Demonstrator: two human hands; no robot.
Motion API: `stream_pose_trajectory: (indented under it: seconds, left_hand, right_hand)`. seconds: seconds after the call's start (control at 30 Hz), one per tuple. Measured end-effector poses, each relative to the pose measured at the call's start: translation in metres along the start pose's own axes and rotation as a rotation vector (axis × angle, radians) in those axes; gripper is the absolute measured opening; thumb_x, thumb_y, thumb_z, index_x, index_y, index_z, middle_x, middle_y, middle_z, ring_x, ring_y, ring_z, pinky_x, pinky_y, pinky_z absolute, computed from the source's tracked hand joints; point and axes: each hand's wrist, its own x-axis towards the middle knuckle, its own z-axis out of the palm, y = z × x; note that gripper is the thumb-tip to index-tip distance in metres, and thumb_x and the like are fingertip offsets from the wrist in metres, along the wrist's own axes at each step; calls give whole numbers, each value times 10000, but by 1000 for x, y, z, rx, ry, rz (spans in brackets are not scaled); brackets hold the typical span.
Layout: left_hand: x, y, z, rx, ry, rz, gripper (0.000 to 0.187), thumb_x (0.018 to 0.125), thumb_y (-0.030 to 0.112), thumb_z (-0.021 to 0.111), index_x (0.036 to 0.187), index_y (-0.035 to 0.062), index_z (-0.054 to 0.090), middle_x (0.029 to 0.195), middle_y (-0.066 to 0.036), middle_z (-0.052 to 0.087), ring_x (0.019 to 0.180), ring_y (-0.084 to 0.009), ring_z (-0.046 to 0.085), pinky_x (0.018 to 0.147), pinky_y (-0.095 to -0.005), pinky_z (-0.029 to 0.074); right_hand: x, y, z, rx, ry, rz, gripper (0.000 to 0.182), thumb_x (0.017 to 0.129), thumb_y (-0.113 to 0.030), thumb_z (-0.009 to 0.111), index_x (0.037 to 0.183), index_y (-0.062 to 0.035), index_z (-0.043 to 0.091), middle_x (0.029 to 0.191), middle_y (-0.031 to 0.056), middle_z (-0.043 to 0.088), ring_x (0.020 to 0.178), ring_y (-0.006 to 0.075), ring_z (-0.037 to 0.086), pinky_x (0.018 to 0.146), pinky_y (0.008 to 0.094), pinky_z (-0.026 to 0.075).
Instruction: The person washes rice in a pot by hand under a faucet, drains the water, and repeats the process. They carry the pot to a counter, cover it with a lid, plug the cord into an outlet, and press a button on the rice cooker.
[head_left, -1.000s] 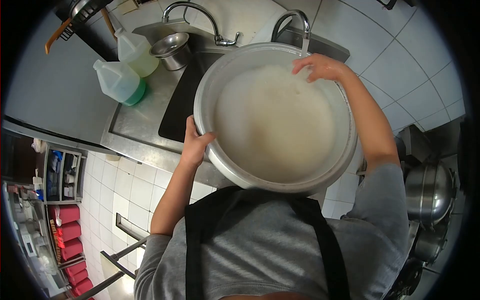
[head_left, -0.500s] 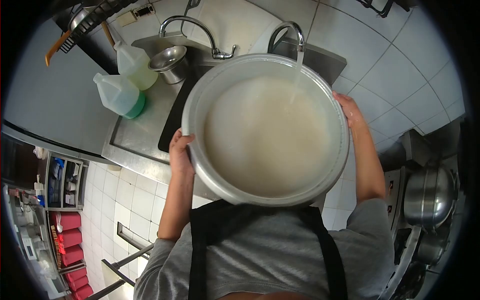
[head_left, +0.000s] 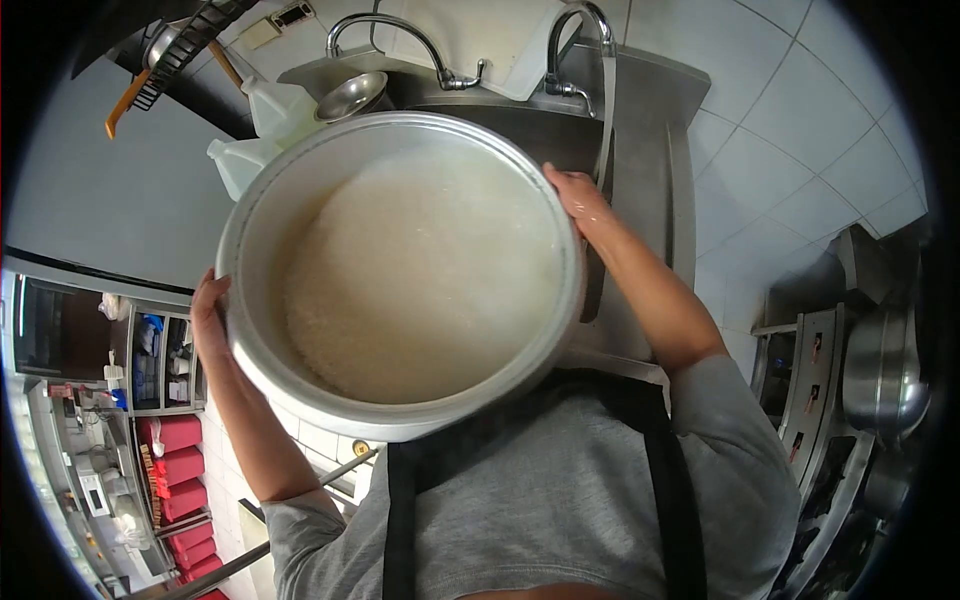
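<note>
A large, round aluminium pot [head_left: 400, 413] is between my hands, held up in front of my chest. Inside it lies cloudy whitish water [head_left: 450, 240], with pale rice grains [head_left: 325, 325] showing through toward the left side. My left hand [head_left: 211, 315] grips the pot's left rim, thumb at the edge and fingers mostly hidden beneath. On the upper right, my right hand [head_left: 582, 198], wet on its back, is closed around the rim. Right of the pot, water [head_left: 607, 125] streams down from the right faucet [head_left: 553, 60], outside the pot.
Behind the pot is a steel sink [head_left: 650, 150] with a second faucet [head_left: 415, 40]. A metal bowl [head_left: 352, 97] and plastic jugs [head_left: 240, 165] stand at the back left. Stove equipment [head_left: 815, 370] and a big metal pot [head_left: 885, 375] are at right; red bins [head_left: 180, 470] line the left.
Both hands have carried the pot left, toward me and out from under the running faucet. The water surface has shifted, and grains show at the left. The view has turned slightly.
</note>
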Motion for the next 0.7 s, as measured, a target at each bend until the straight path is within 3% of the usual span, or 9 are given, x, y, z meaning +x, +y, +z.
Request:
stream_pose_trajectory:
  seconds: [0.27,0.47,0.57,0.67,0.7]
  left_hand:
    - [-7,41,-60,157,121,65,425,713,136,552,1101,-36,568,961,-114,623,855,-199,591,784,-273,456]
    - [-7,53,-73,296,108,104,440,704,140,569,1100,-51,552,945,-118,620,840,-196,588,782,-268,447]
    - [-9,54,-73,315,88,91,438,706,139,568,1096,-60,545,942,-119,618,834,-195,587,785,-266,446]
    - [-10,52,-70,288,113,69,452,706,141,567,1105,-67,534,949,-125,616,839,-197,588,791,-266,446]
    - [-10,51,-72,279,139,64,459,705,142,566,1111,-68,530,954,-127,615,843,-199,589,793,-267,446]
  right_hand:
    - [-4,-1,93,209,-121,-33,362,936,-323,532,946,14,664,873,80,664,744,133,593,712,303,481]
    - [14,8,118,-5,-79,-60,433,889,-355,532,963,57,644,866,119,664,768,171,596,730,338,475]
    - [15,3,120,-2,-104,-56,396,862,-303,501,927,65,633,832,132,652,759,190,596,711,361,472]
    - [12,0,120,-119,-44,-60,323,910,-265,472,890,1,653,774,46,611,707,127,550,656,310,455]
    - [16,3,119,-122,-44,-64,308,879,-234,461,876,13,646,777,67,619,711,152,564,655,326,458]
